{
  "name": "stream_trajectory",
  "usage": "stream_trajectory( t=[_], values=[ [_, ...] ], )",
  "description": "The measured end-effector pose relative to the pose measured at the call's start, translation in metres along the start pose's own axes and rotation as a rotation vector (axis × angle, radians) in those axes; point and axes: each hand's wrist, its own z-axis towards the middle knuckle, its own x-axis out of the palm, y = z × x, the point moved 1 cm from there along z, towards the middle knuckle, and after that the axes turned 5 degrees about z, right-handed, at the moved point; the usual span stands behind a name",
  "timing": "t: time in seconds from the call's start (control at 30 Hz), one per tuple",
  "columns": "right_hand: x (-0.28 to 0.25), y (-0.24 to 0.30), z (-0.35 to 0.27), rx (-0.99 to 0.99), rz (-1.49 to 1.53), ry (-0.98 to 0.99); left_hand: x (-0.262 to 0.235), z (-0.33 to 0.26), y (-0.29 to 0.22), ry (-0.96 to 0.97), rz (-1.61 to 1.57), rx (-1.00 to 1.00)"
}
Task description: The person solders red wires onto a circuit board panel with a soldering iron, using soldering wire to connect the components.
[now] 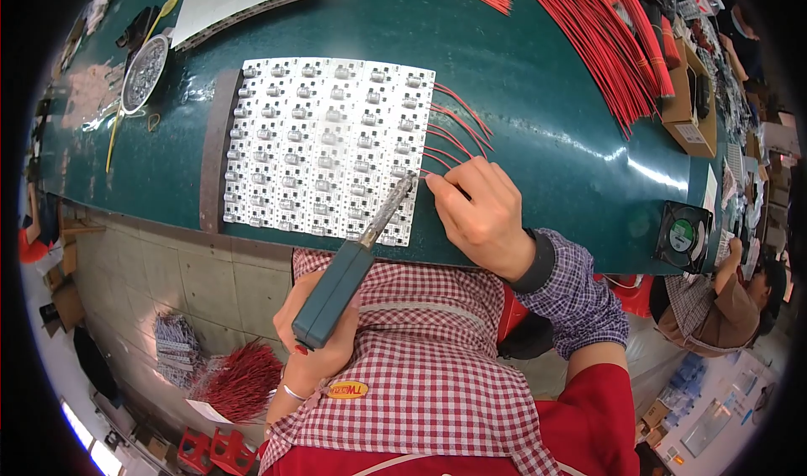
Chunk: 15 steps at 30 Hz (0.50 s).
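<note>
A white panel of circuit boards [304, 135], set with rows of small components, lies flat on the green table [538, 198]. My left hand [338, 346] is wrapped round the dark green handle of a soldering iron [334, 295]. The iron's tip rests at the panel's right edge, near its lower corner. Close by, my right hand [483, 211] pinches the end of a red wire against that edge, beside the tip. Several more red wires [458, 108] stick out to the right from the same edge, above my right hand.
A dark metal bar [217, 152] lies along the panel's left side. Farther left is a bowl [145, 74] of shiny bits. White sheets [252, 1] are stacked behind. Red wire bundles [588, 43], a cardboard box [691, 110] and a small fan [683, 235] stand right. A person [723, 304] sits beyond.
</note>
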Motion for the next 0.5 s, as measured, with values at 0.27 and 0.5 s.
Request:
stream_trajectory(
  t=[0.27, 0.5],
  values=[
    [0.0020, 0.0005, -0.0003, 0.001, -0.021, -0.007, 0.0030, 0.0015, 0.0001, -0.042, -0.016, 0.025],
    [0.0020, 0.0007, -0.0005, 0.001, -0.032, -0.004, 0.0028, 0.0008, 0.0001, -0.024, -0.012, 0.019]
  ],
)
